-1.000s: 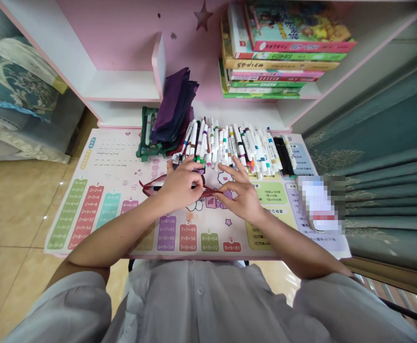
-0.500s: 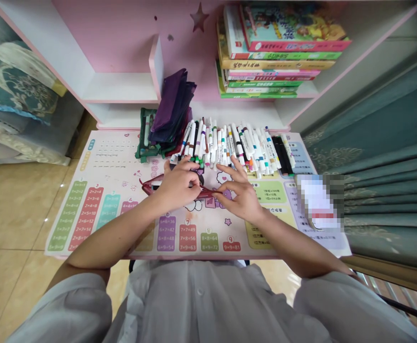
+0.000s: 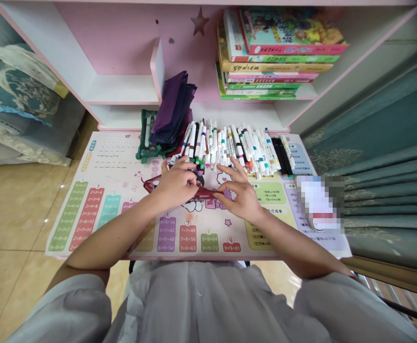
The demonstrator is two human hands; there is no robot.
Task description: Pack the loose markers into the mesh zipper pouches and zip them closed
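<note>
Over the table mat [image 3: 97, 228], a dark red pouch [image 3: 204, 193] lay crosswise, grasped by the left hand [image 3: 175, 183] and right hand [image 3: 239, 193] (the right at its end).

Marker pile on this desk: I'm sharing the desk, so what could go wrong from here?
The left hand works right beside the loose markers, so a slip might scatter them. The dark red strip between it and the right hand could snag them. The leaning stack of purple cloth might slide if bumped.

Bright and sharp, soft shadows beneath the hands [image 3: 174, 188] [image 3: 239, 197] (edges bowed)
</note>
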